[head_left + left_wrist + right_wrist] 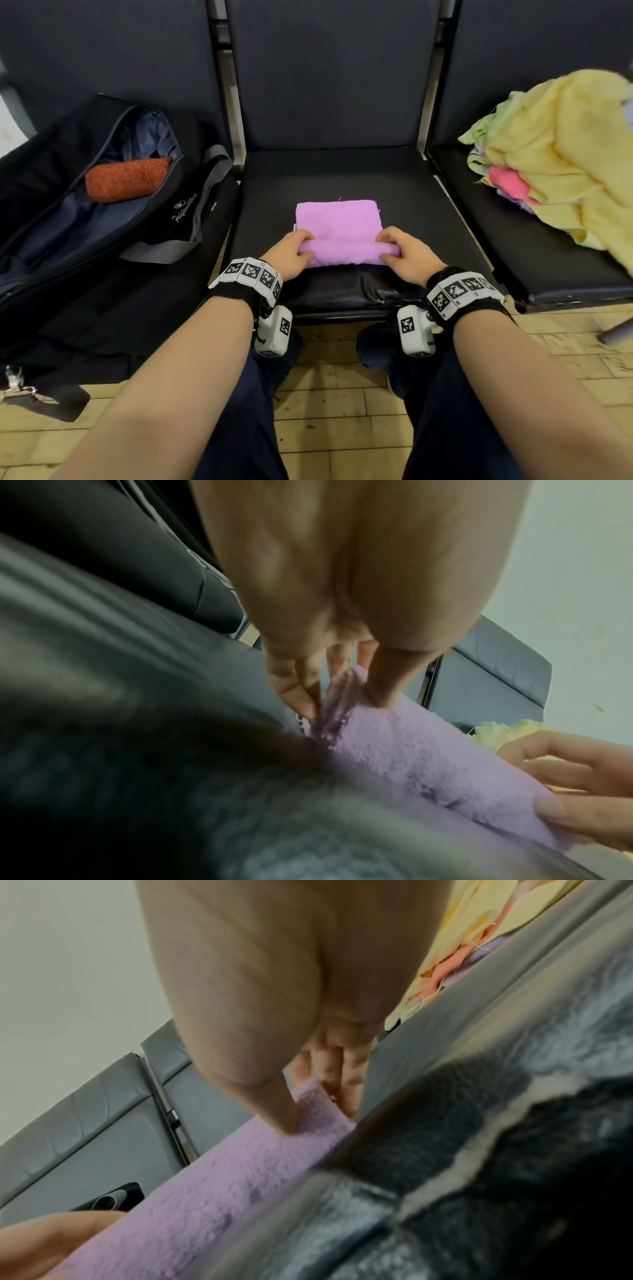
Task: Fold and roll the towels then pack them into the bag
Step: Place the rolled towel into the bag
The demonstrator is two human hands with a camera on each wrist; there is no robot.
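Now we grasp the pink towel (339, 222) on the middle seat (342, 171), left hand (289, 253) and right hand (406, 255) each curled round an end of its rolled near edge.

The yellow towel pile (575, 161) runs off the head view's right edge.

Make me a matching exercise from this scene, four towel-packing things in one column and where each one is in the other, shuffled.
Things:
1. orange towel roll
2. pink towel
3. yellow towel pile
4. black bag

Places:
A. middle seat, near edge being rolled by both hands
B. left seat, unzipped
C. right seat, unfolded heap
D. inside the bag

Pairs: 1-D, 2-A, 3-C, 4-B
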